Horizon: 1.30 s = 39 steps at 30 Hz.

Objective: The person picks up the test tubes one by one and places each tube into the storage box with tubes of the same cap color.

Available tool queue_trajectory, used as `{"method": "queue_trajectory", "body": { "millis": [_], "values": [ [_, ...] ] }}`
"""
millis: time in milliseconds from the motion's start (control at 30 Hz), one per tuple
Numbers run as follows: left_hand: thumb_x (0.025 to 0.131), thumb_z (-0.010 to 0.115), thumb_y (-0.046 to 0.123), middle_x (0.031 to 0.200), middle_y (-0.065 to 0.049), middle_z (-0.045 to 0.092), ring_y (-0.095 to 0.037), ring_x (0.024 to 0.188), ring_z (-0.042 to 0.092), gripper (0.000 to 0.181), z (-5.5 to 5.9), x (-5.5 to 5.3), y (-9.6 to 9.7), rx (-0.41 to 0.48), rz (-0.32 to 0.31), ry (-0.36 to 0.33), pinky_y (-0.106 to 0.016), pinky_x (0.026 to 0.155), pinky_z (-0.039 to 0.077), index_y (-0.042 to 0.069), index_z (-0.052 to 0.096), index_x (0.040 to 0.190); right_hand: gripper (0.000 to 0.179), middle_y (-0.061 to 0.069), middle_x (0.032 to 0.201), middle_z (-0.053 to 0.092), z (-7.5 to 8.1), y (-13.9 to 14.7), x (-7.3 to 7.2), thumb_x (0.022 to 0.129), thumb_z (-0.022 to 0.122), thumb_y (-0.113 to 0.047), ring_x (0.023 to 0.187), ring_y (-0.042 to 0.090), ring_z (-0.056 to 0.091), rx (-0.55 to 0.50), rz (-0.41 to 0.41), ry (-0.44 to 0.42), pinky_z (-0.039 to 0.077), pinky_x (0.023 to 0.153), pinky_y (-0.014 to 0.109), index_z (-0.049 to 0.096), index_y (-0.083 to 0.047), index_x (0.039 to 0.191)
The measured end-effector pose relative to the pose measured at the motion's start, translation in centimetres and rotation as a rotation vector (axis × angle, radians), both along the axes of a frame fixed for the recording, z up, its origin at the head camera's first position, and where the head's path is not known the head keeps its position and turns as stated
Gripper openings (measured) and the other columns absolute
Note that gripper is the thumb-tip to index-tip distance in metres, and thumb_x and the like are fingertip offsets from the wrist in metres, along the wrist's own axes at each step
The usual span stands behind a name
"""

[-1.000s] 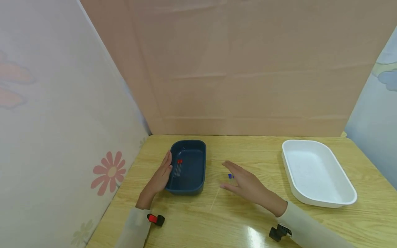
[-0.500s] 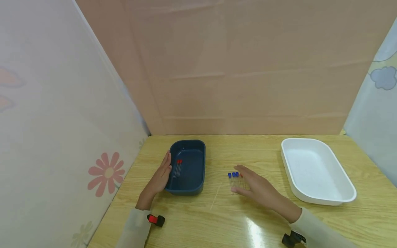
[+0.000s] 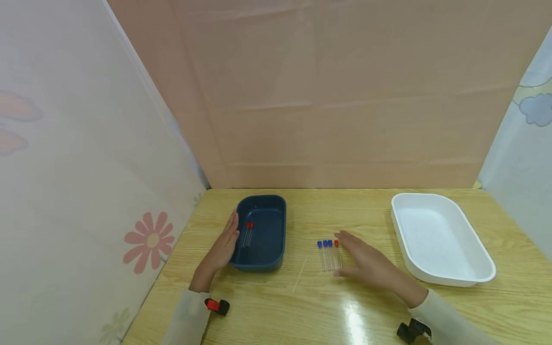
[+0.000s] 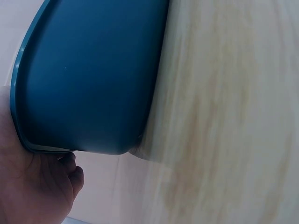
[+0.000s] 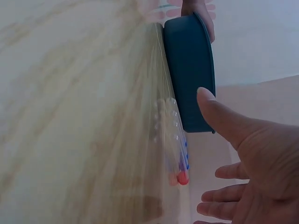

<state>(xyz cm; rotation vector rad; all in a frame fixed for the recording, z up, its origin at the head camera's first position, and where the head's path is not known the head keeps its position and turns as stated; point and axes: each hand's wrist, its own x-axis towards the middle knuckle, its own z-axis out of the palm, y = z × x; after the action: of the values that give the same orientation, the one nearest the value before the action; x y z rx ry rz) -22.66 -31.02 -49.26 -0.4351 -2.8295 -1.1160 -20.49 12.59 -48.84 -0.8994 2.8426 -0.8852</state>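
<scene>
My left hand (image 3: pixel 224 244) lies along the left side of a dark blue bin (image 3: pixel 269 239), its fingers straight against the rim. In the left wrist view, the palm meets the bin's outer end. Inside the bin lie two thin clear test tubes (image 3: pixel 247 235) with red caps. Just right of the bin, a row of test tubes (image 3: pixel 326 258) lies side by side on the table, three blue-capped and one red-capped at the right end. Right beside that red-capped tube (image 5: pixel 183 178), my right hand (image 3: pixel 373 263) hovers with thumb and fingers spread, holding nothing.
A white tray (image 3: pixel 444 239) stands at the right of the wooden table (image 3: pixel 267 306). A brown backdrop (image 3: pixel 345 120) rises behind the table's far edge. On the left, a pale flower-printed wall (image 3: pixel 86 167) borders it.
My right hand has moved rightward, from over the tubes to their right side, uncovering the whole row. My left hand and the bin have stayed in place.
</scene>
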Motion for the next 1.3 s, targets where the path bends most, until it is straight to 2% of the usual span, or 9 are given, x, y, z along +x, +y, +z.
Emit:
{"method": "queue_trajectory", "body": {
  "millis": [200, 400, 667, 1033, 1300],
  "values": [
    [0.113, 0.026, 0.016, 0.17, -0.006, -0.005, -0.036, 0.155, 0.003, 0.055, 0.1, 0.1, 0.0, 0.012, -0.006, 0.004, -0.058, 0.121, 0.013, 0.001, 0.005, 0.161, 0.103, 0.03, 0.158, 0.031, -0.1, 0.8, -0.7, 0.08, 0.084, -0.048, 0.138, 0.049, 0.042, 0.015, 0.028, -0.04, 0.042, 0.104, 0.062, 0.034, 0.0, 0.156],
    [0.114, 0.025, 0.018, 0.17, -0.006, -0.006, -0.034, 0.155, 0.002, 0.055, 0.1, 0.1, 0.0, 0.01, -0.014, -0.001, -0.059, 0.121, 0.013, 0.001, 0.004, 0.161, 0.101, 0.032, 0.159, 0.028, -0.5, 1.2, -1.1, 0.08, 0.084, -0.046, 0.139, 0.052, 0.039, 0.021, 0.037, -0.076, 0.04, 0.104, 0.064, 0.036, 0.002, 0.155],
    [0.114, 0.025, 0.019, 0.17, -0.005, -0.004, -0.033, 0.156, 0.003, 0.055, 0.0, 0.2, 0.1, 0.001, -0.007, 0.017, -0.057, 0.121, 0.014, 0.001, 0.005, 0.161, 0.103, 0.031, 0.159, 0.028, -0.8, 1.0, -1.4, 0.079, 0.085, -0.047, 0.143, 0.051, 0.033, 0.043, 0.044, -0.066, 0.041, 0.104, 0.063, 0.036, 0.003, 0.154],
    [0.113, 0.026, 0.016, 0.17, -0.006, -0.005, -0.036, 0.155, 0.004, 0.055, 0.6, 0.0, 0.3, 0.003, -0.006, 0.024, -0.058, 0.12, 0.013, -0.001, 0.005, 0.161, 0.101, 0.029, 0.161, 0.026, -1.0, 0.7, -1.9, 0.08, 0.085, -0.047, 0.144, 0.049, 0.03, 0.057, 0.037, -0.073, 0.041, 0.105, 0.062, 0.036, 0.002, 0.154],
    [0.114, 0.024, 0.018, 0.17, -0.006, -0.005, -0.038, 0.155, 0.003, 0.054, 0.1, 0.0, 0.2, -0.004, -0.011, 0.021, -0.06, 0.12, 0.013, -0.002, 0.005, 0.161, 0.098, 0.03, 0.16, 0.028, -1.0, 0.6, -1.9, 0.082, 0.083, -0.047, 0.144, 0.05, 0.031, 0.07, 0.05, -0.065, 0.044, 0.103, 0.06, 0.039, 0.005, 0.152]
  ]
}}
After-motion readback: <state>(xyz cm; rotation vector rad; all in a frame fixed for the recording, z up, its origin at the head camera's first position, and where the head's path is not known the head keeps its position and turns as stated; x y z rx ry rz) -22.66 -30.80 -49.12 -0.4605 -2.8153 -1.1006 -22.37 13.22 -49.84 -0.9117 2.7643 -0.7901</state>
